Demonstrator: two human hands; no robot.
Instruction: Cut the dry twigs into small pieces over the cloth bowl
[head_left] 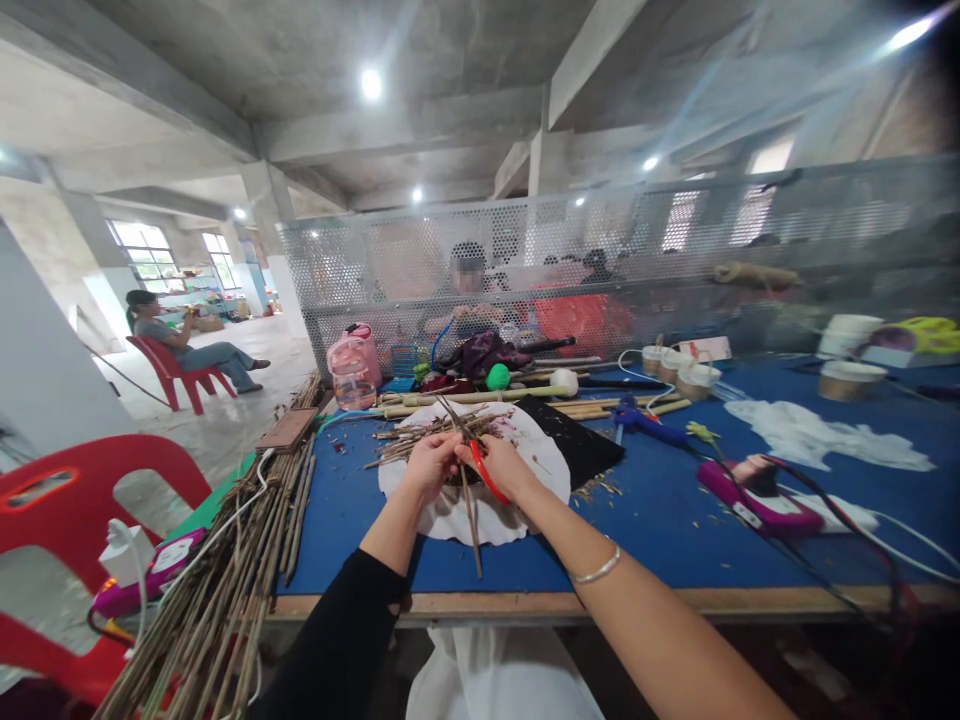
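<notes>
My left hand (431, 462) is closed around a thin brown stick (471, 520) that runs down toward the table's near edge. My right hand (504, 462) grips red-handled scissors (487, 472), whose dark blades point up and left over the stick. Both hands meet above a white cloth (450, 515) on the blue table (660, 520). A pile of short cut twigs (427, 432) lies on the cloth just beyond my fingers. A silver bangle sits on my right wrist.
A long bundle of sticks (247, 560) leans off the table's left edge by a red chair (67, 500). A blue glue gun (649, 422), a pink device (757, 495) with cables, small tubs (686, 372) and bamboo poles (480, 398) lie further back. People sit behind a mesh screen (600, 260).
</notes>
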